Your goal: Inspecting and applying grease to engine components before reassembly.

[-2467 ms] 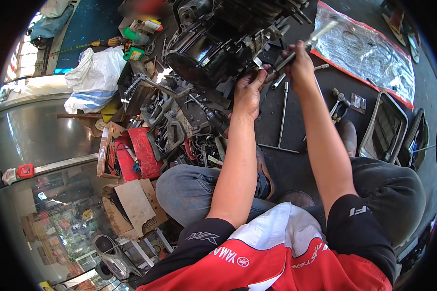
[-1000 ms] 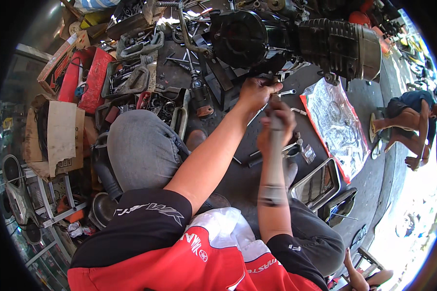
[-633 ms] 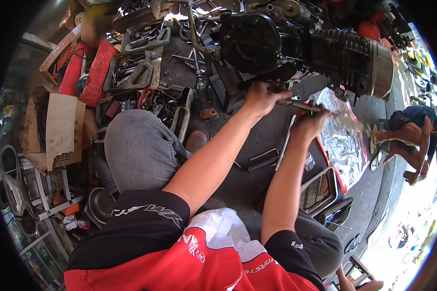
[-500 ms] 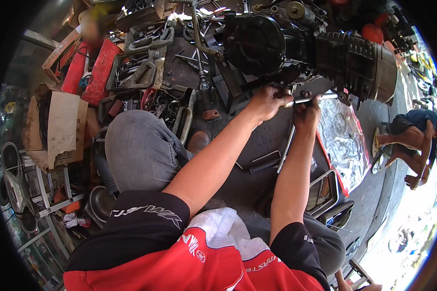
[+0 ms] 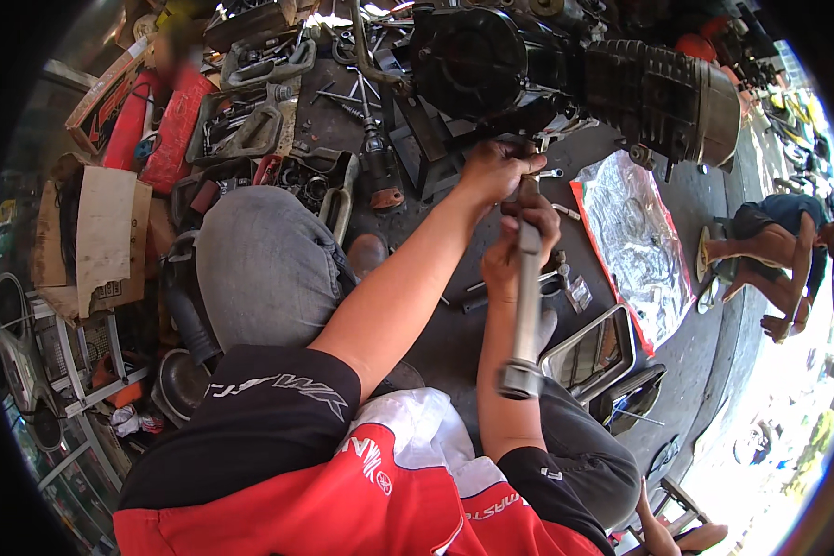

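Beneath me, dark grey floor (image 5: 454, 338); far, a black metal engine with finned cylinder (image 5: 473, 65); right, a red-edged clear plastic bag (image 5: 632, 236). A long silver metal bar (image 5: 526, 306) runs near to far, gripped by my right hand (image 5: 504, 258). My left hand (image 5: 493, 174) is nearer the engine, its fingers bent, their hold hidden.

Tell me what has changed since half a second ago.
The right hand has moved left and lower, swinging the metal tool from pointing right to pointing toward the picture's lower edge. It still grips the tool. The left hand stays just below the engine.
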`<state>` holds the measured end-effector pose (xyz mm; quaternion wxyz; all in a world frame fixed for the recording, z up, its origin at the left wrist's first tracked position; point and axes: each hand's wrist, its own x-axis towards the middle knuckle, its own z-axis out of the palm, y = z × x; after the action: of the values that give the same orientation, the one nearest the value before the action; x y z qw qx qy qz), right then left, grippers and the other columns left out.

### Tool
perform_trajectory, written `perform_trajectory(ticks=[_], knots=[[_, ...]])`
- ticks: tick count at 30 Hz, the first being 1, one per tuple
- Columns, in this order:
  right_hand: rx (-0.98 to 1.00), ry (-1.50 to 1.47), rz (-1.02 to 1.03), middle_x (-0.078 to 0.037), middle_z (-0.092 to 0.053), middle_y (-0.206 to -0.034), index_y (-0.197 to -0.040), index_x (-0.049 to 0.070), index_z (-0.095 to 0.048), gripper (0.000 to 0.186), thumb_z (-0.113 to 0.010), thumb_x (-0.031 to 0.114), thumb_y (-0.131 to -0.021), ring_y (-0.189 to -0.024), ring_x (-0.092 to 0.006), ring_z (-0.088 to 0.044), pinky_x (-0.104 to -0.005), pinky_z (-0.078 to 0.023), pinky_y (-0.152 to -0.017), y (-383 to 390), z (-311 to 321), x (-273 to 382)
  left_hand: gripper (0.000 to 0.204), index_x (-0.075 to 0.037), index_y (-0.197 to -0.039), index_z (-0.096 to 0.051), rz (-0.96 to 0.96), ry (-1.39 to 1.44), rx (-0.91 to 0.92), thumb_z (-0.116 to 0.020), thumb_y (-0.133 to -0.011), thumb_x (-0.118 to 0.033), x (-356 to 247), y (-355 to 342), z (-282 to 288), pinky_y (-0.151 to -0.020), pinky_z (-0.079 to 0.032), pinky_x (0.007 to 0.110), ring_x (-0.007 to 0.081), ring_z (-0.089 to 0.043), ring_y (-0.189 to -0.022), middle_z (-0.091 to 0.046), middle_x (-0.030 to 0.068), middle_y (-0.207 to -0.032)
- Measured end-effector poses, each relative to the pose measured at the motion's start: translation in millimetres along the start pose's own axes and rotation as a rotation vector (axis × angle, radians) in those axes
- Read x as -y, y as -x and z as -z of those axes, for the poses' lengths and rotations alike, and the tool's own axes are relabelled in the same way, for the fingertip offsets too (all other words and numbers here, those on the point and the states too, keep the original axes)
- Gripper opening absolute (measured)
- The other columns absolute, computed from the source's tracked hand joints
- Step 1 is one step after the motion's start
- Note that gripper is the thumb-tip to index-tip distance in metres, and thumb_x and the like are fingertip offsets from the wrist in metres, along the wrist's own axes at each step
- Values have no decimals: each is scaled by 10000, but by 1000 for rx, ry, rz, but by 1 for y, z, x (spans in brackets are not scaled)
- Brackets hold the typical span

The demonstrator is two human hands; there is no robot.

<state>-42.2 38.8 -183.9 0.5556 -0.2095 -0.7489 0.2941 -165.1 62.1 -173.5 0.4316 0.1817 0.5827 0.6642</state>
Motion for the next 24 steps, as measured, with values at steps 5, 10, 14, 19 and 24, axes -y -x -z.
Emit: perform_trajectory(ticks=[5, 10, 14, 19, 24], knots=[[-406, -322, -438, -132, -613, -1046, -1171, 28, -473, 501, -348, 512, -1143, -621, -161, -577, -288, -495, -558, -38, 8, -35, 176, -34, -971, -794, -37, 47, 34, -845, -888, -180, 5, -1, 3, -766, -511, 298, 122, -673, -800, -765, 37, -887], [-240, -822, -1059, -96, -641, -1002, -1277, 30, -533, 547, -381, 535, -1132, -636, -114, -450, -265, -393, -539, -84, 20, -137, 175, -20, -961, -795, 29, -18, 36, -823, -914, -186, -4, 0, 3, -810, -530, 303, 128, -685, -797, -767, 48, -869], [-283, -929, -1096, -73, -633, -1033, -1225, 55, -537, 499, -388, 523, -1134, -658, -125, -459, -249, -384, -560, -75, 18, -140, 209, -17, -964, -800, 3, -136, -35, -840, -897, -211, -14, 7, 2, -788, -535, 302, 127, -700, -799, -780, 62, -864], [-512, -611, -708, -82, -632, -1085, -1181, 107, -537, 401, -424, 489, -1134, -818, -175, -604, -329, -492, -678, -36, 19, -26, 215, -30, -967, -805, -22, -183, -74, -862, -869, -212, -14, 10, 1, -746, -529, 303, 110, -686, -777, -786, 63, -868], [5, -31, -52, -165, -602, -1152, -1202, 73, -460, 344, -473, 410, -1131, -842, -246, -667, -389, -554, -756, -4, 2, 17, 246, -19, -932, -801, 10, -53, -69, -873, -854, -241, -8, 5, 0, -725, -517, 301, 108, -672, -770, -778, 57, -867]])
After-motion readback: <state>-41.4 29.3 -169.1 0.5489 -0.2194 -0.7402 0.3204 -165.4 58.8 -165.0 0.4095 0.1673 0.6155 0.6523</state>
